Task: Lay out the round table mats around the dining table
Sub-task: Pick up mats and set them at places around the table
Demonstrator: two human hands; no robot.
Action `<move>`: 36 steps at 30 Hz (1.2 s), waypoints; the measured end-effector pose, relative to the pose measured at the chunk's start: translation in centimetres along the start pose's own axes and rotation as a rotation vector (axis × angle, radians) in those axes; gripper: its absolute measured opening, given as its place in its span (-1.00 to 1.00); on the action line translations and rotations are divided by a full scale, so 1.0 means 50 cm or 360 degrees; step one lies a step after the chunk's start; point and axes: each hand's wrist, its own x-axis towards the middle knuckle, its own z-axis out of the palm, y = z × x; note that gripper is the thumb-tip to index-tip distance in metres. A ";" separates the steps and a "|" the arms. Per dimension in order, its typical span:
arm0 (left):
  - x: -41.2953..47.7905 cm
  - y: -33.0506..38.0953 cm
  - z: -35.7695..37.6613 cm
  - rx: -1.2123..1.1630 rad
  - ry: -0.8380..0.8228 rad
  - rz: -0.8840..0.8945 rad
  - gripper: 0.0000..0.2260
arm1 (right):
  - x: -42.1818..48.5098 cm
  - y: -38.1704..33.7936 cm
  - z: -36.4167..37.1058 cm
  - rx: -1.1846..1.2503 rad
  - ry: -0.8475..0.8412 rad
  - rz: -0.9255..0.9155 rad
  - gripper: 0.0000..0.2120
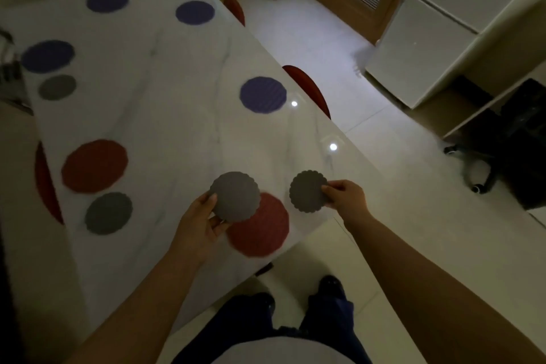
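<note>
Left hand [204, 224]: lower centre, grips a grey scalloped round mat [235, 196] above a red round mat [261, 226].
Right hand [345, 198]: pinches a smaller grey scalloped mat [307, 190] by its edge.
Worktop [177, 115]: white marble, bearing purple round mats [263, 94] toward the upper frame.

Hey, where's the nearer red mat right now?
Head view: the red mat lies at the near end of the table, low centre, partly hidden behind the grey mat that the left hand holds.

White marble dining table [177, 133] dotted with round mats: four purple mats [263, 94] beyond the near red mat [266, 236], second red mat [94, 165] and two grey mats [108, 213] to its left.
</note>
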 end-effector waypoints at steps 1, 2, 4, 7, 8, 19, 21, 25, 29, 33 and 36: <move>-0.006 -0.007 0.005 -0.0045 0.0041 0.0013 -0.59 | 0.014 0.003 0.003 -0.0060 -0.0038 0.0001 -0.92; -0.011 -0.013 0.012 -0.0086 0.0078 0.0029 -0.60 | 0.027 0.005 0.005 -0.0115 -0.0083 -0.0006 -0.92; -0.024 -0.023 0.026 -0.0146 0.0136 0.0073 -0.62 | 0.046 0.006 0.006 -0.0243 -0.0167 -0.0045 -0.89; -0.041 -0.037 0.040 -0.0225 0.0224 0.0137 -0.66 | 0.069 0.008 0.002 -0.0514 -0.0248 -0.0139 -0.82; -0.046 -0.040 0.044 -0.0252 0.0248 0.0155 -0.67 | 0.074 0.007 0.001 -0.0605 -0.0269 -0.0169 -0.80; -0.064 -0.083 0.111 -0.0294 0.0354 0.0263 -0.67 | 0.117 -0.029 -0.028 -0.1020 -0.0354 -0.0469 -0.73; -0.053 -0.092 0.151 -0.0285 0.0349 0.0265 -0.70 | 0.130 -0.049 -0.048 -0.0899 -0.0438 -0.0550 -0.73; -0.021 -0.119 0.259 -0.0305 0.0319 0.0261 -0.67 | 0.146 -0.114 -0.095 -0.0617 -0.0715 -0.0742 -0.69; 0.014 -0.167 0.376 -0.0295 0.0333 0.0291 -0.69 | 0.160 -0.159 -0.150 -0.0510 -0.0953 -0.0883 -0.57; 0.055 -0.219 0.481 -0.0302 0.0334 0.0263 -0.67 | 0.201 -0.166 -0.198 -0.0724 -0.1127 -0.0837 -0.50; 0.098 -0.240 0.539 -0.0319 0.0365 0.0246 -0.75 | 0.247 -0.177 -0.228 -0.0959 -0.1089 -0.0939 -0.55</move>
